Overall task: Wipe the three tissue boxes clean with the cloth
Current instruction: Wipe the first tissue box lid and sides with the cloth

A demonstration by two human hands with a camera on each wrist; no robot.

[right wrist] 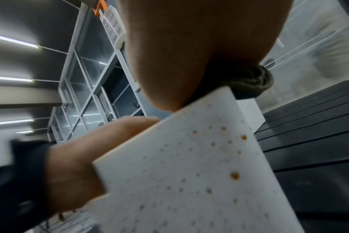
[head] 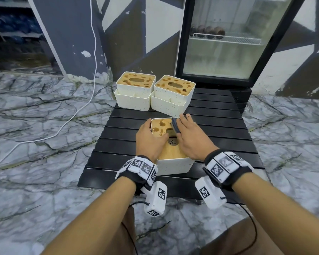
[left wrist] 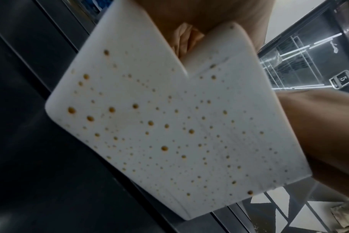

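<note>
On the black slatted desk [head: 219, 115], the near cream speckled tissue box with a stained wooden lid [head: 170, 153] runs lengthwise away from the person. The left hand [head: 150, 138] clasps its left side. The right hand [head: 191, 137] presses the folded grey cloth [head: 175, 126] onto the lid's far right corner; remaining brown spills lie leftward.

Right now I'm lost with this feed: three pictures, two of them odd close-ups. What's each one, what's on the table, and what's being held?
No machine: a person with a camera on the head and one on each wrist. The head view looks down on a black slatted table bearing three stained tissue boxes. The left hand steadies the near tissue box. The right hand presses a dark cloth onto its lid. The wrist views show that box's spotted side and the cloth.
</note>
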